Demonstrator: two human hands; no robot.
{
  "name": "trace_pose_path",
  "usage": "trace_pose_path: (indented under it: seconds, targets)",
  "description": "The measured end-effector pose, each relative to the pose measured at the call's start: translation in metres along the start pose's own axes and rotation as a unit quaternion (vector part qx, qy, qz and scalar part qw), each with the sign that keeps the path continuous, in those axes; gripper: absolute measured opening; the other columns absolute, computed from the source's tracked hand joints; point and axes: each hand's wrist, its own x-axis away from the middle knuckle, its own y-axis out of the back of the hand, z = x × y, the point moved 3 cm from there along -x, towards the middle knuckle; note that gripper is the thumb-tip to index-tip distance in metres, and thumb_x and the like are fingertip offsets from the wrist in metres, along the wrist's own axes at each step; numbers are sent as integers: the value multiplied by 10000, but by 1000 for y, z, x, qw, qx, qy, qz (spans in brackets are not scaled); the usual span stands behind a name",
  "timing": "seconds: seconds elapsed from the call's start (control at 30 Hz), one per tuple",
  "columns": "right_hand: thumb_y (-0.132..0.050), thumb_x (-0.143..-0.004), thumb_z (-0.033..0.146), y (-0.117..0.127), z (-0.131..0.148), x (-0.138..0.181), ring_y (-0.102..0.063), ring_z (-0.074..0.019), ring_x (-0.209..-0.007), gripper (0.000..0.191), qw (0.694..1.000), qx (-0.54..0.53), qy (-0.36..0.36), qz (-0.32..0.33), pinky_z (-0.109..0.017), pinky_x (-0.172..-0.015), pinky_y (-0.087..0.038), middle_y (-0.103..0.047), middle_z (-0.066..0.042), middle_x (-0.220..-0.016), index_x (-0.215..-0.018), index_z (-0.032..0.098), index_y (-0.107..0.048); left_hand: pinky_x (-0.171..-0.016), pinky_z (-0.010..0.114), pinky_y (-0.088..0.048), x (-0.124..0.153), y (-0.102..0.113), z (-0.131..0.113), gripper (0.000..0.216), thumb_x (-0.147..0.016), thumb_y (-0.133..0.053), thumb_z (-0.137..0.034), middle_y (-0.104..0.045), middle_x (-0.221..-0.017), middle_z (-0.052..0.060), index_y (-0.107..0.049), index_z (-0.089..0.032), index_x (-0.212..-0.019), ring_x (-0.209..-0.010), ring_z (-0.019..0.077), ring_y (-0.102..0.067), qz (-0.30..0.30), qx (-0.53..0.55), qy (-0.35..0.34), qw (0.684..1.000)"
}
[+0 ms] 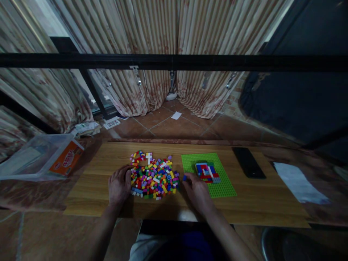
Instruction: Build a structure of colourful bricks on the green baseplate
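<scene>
Blue brick, 1, sits in right hand beside 1 green baseplate.

Readable text, brands, numbers: none confirmed.
Orange panel: located at the right-hand end of the clear plastic bin; bears pale lettering over a red patch, set at a slant; characters too blurred to read.
Panel's lower left: smaller pale mark; illegible.
Floor sheet: white paper near the curtain's foot; dark print visible, wording too small to read.
Patterned blue brick: lies in the brick pile; pale marking on its face, meaning cannot be told.
</scene>
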Motion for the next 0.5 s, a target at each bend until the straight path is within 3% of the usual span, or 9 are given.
trace_pose_path:
  seconds: [0.3,0.5]
  targets:
    - [-458,-846,109,-7,4,-1,-669,-198,-864,293,996,80,38,23,-324,-801,-517,-709,-74,-940,-1045,188,-658,-957,412,-441,1,2,-4,345,-931,-384,-368,-693,-1143,67,-666,-237,-1080,-1074,250,-609,-3,7,12,1000]
    - [-464,-825,99,-6,4,0,-662,-197,-872,369,995,84,44,31,-331,-810,-521,-699,-74,-964,-1137,190,-639,-949,423,-440,2,2,-4,340,-941,-382,-352,-694,-1132,74,-662,-231,-1090,-1086,254,-607,-1,-2,16,1000]
